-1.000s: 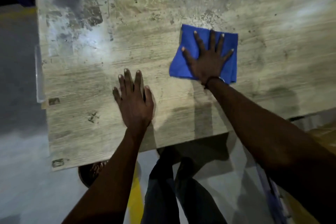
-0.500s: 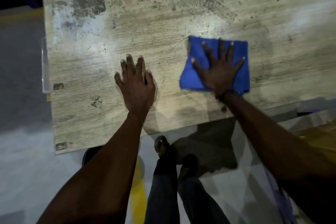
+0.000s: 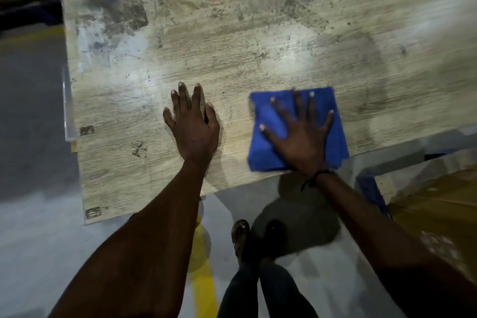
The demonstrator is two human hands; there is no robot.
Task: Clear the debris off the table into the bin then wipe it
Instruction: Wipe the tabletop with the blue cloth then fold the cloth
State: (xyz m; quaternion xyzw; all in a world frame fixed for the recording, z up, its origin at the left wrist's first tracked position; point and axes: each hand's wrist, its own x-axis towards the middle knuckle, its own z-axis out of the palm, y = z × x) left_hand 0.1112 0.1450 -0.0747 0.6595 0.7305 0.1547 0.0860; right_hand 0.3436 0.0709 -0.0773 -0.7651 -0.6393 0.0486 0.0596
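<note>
A folded blue cloth [image 3: 265,152] lies flat on the worn wooden table [image 3: 232,54], close to its near edge. My right hand [image 3: 299,137] presses down on the cloth with fingers spread and straight. My left hand [image 3: 192,124] rests flat on the bare tabletop to the left of the cloth, fingers straight and close together. The tabletop is stained and scuffed, with dark patches at the far left corner. No bin shows in the head view.
The table's left edge [image 3: 68,111] and near edge border a grey floor with a yellow line [image 3: 204,286]. My legs and shoes [image 3: 241,237] stand just in front of the table. A brown box [image 3: 438,214] sits low at the right.
My right hand has drawn the blue cloth toward the table's near edge. My left hand has stayed flat on the table.
</note>
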